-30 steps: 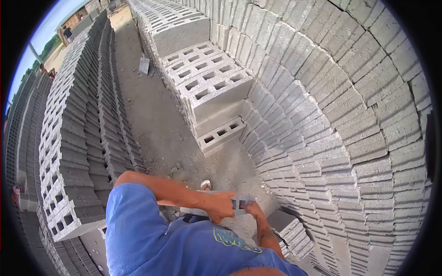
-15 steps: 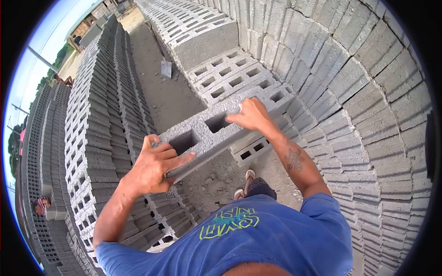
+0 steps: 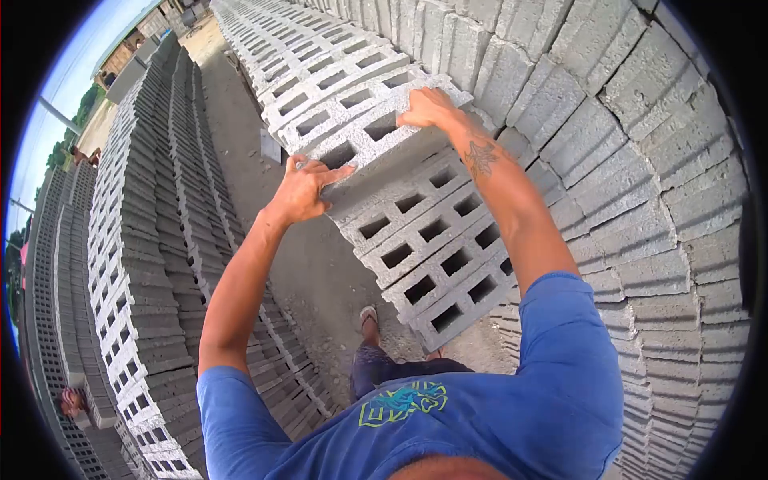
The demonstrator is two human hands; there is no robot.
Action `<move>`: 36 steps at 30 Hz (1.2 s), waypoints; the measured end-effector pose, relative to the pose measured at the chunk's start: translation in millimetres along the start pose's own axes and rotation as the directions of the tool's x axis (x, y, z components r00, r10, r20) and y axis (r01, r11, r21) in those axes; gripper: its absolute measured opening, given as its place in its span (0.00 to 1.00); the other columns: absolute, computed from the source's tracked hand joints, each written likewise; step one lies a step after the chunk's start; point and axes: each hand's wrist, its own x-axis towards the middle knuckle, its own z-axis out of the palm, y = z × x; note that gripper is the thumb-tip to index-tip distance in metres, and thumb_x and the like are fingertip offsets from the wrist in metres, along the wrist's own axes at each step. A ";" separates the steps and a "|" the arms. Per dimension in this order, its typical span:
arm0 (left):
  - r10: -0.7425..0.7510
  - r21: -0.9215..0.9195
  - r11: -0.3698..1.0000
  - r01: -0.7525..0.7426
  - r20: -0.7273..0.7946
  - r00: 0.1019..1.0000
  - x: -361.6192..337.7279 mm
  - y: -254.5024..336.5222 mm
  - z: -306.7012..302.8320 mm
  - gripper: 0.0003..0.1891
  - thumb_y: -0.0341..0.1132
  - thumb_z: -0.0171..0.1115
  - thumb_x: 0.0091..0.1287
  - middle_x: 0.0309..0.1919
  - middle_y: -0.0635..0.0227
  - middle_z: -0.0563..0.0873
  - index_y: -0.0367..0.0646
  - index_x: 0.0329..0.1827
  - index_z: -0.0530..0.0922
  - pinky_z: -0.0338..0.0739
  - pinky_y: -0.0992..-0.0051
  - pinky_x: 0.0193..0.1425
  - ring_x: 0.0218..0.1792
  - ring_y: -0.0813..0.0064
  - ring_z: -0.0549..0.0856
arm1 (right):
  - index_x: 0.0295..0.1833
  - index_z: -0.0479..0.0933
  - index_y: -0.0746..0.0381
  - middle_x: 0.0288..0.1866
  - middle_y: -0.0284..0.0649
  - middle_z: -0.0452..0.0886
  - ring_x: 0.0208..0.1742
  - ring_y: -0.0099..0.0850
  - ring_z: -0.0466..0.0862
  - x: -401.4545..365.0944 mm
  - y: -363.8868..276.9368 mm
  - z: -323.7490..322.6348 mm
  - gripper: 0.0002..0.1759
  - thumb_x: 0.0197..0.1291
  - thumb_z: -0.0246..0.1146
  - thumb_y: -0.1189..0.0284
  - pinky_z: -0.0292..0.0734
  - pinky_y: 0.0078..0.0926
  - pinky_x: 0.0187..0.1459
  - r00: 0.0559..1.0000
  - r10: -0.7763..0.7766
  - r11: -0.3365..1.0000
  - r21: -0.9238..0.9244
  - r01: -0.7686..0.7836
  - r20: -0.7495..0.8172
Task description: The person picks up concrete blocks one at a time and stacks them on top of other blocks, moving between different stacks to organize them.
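A grey hollow concrete block (image 3: 360, 152) lies at the near end of the upper row of blocks (image 3: 320, 76), its holes facing up. My left hand (image 3: 306, 188) grips its left end, the thumb along the top edge. At its right end, my right hand (image 3: 430, 110) is closed on the top, fingers at the rim. Just below and nearer me, a lower layer of hollow blocks (image 3: 432, 232) shows several rectangular holes. The underside of the held block is hidden.
A high wall of stacked blocks (image 3: 616, 160) rises on the right. Another long stack (image 3: 120, 264) runs along the left, beyond a dirt path (image 3: 232, 128). A light flat piece (image 3: 270, 146) lies on the path. A person (image 3: 74, 402) is at the lower left.
Both hands have carried the block forward, from over the lower layer to the end of the upper row. The body has moved closer, and more of the lower layer shows.
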 end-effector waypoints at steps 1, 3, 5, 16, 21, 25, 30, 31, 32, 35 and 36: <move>0.059 0.075 0.995 -0.058 -0.015 0.998 12.3 -22.5 17.2 0.39 0.30 0.71 0.43 0.34 0.71 0.82 0.61 0.65 0.74 0.57 0.61 0.63 0.46 0.71 0.78 | 0.40 0.84 0.68 0.44 0.55 0.84 0.48 0.48 0.84 16.4 7.9 21.5 0.29 0.41 0.66 0.52 0.77 0.40 0.51 1.000 0.019 1.000 -0.010 -0.019 0.012; 0.105 -0.027 0.994 -0.109 -0.127 0.986 34.8 -53.7 26.0 0.38 0.32 0.72 0.42 0.32 0.71 0.81 0.57 0.63 0.76 0.58 0.62 0.63 0.43 0.70 0.78 | 0.36 0.84 0.69 0.40 0.55 0.84 0.44 0.49 0.84 33.5 12.0 28.7 0.28 0.41 0.66 0.52 0.77 0.40 0.48 0.996 0.075 0.997 0.013 -0.074 -0.043; 0.114 -0.155 0.975 -0.161 -0.277 0.954 33.7 -59.7 39.0 0.34 0.34 0.73 0.42 0.30 0.71 0.79 0.52 0.60 0.79 0.58 0.63 0.61 0.39 0.70 0.77 | 0.27 0.82 0.69 0.31 0.56 0.83 0.36 0.50 0.84 27.6 8.0 37.3 0.26 0.40 0.66 0.53 0.78 0.41 0.43 0.992 0.124 0.991 0.046 -0.122 -0.033; 0.027 -0.215 0.969 -0.124 -0.403 0.915 40.2 -56.8 45.8 0.29 0.34 0.71 0.39 0.27 0.72 0.78 0.50 0.52 0.84 0.58 0.65 0.60 0.37 0.71 0.76 | 0.23 0.81 0.71 0.25 0.57 0.82 0.31 0.53 0.83 28.0 9.9 42.0 0.30 0.42 0.64 0.49 0.77 0.44 0.41 0.984 0.111 0.993 0.052 -0.105 -0.141; 0.085 -0.108 0.983 -0.147 -0.441 0.893 31.9 -50.8 54.3 0.28 0.33 0.70 0.47 0.34 0.68 0.81 0.47 0.56 0.81 0.59 0.65 0.62 0.43 0.70 0.77 | 0.51 0.77 0.69 0.53 0.49 0.78 0.60 0.43 0.73 -69.7 -43.9 74.6 0.26 0.55 0.63 0.57 0.58 0.49 0.65 0.674 0.107 0.993 0.119 -0.030 -0.731; 0.294 0.184 0.956 -0.230 -0.548 0.783 18.1 -39.9 74.4 0.23 0.36 0.63 0.60 0.53 0.50 0.80 0.39 0.60 0.77 0.68 0.54 0.59 0.54 0.51 0.75 | 0.49 0.78 0.65 0.48 0.45 0.81 0.54 0.39 0.77 -324.0 -83.5 141.5 0.20 0.58 0.63 0.61 0.65 0.41 0.61 0.752 0.059 0.845 0.434 0.312 -0.656; 0.083 -0.066 0.980 -0.188 -0.725 0.683 -49.1 156.0 150.3 0.26 0.49 0.53 0.71 0.55 0.49 0.79 0.37 0.60 0.76 0.69 0.55 0.59 0.54 0.50 0.77 | 0.36 0.80 0.61 0.31 0.52 0.82 0.35 0.55 0.82 -718.9 -90.8 332.9 0.22 0.60 0.56 0.52 0.75 0.50 0.37 0.612 0.790 0.483 0.638 -0.600 -0.022; 0.063 -0.203 0.943 -0.263 -0.669 0.741 -64.8 217.8 179.0 0.24 0.47 0.52 0.71 0.55 0.49 0.80 0.36 0.61 0.76 0.68 0.56 0.60 0.54 0.50 0.77 | 0.35 0.80 0.63 0.30 0.53 0.82 0.36 0.55 0.82 -789.7 -90.1 357.6 0.23 0.55 0.58 0.51 0.77 0.51 0.40 0.429 0.902 0.316 0.600 -0.735 0.051; 0.213 -0.272 0.832 -0.483 -0.648 0.731 -51.7 247.8 232.6 0.23 0.45 0.53 0.71 0.55 0.49 0.80 0.36 0.61 0.75 0.67 0.58 0.61 0.54 0.50 0.77 | 0.35 0.81 0.63 0.31 0.54 0.82 0.37 0.55 0.83 -857.9 -93.5 382.3 0.23 0.55 0.57 0.53 0.78 0.49 0.41 0.199 0.979 0.135 0.619 -0.774 0.035; 0.671 -0.472 0.641 -0.605 -0.037 0.740 -119.9 457.2 268.0 0.19 0.40 0.51 0.72 0.48 0.49 0.82 0.36 0.57 0.77 0.70 0.60 0.58 0.50 0.51 0.79 | 0.46 0.83 0.59 0.39 0.54 0.84 0.44 0.49 0.84 -1035.0 -136.7 386.0 0.22 0.61 0.58 0.53 0.78 0.43 0.47 -0.490 0.869 -0.369 0.754 -0.543 0.073; 0.863 -0.482 0.481 -0.733 0.113 0.492 -134.5 509.6 276.3 0.18 0.40 0.51 0.72 0.45 0.50 0.83 0.36 0.54 0.79 0.70 0.61 0.58 0.50 0.51 0.79 | 0.51 0.82 0.61 0.39 0.51 0.85 0.43 0.41 0.86 -1082.2 -153.8 396.2 0.23 0.62 0.58 0.54 0.78 0.36 0.47 -0.725 0.683 -0.438 0.844 -0.309 0.089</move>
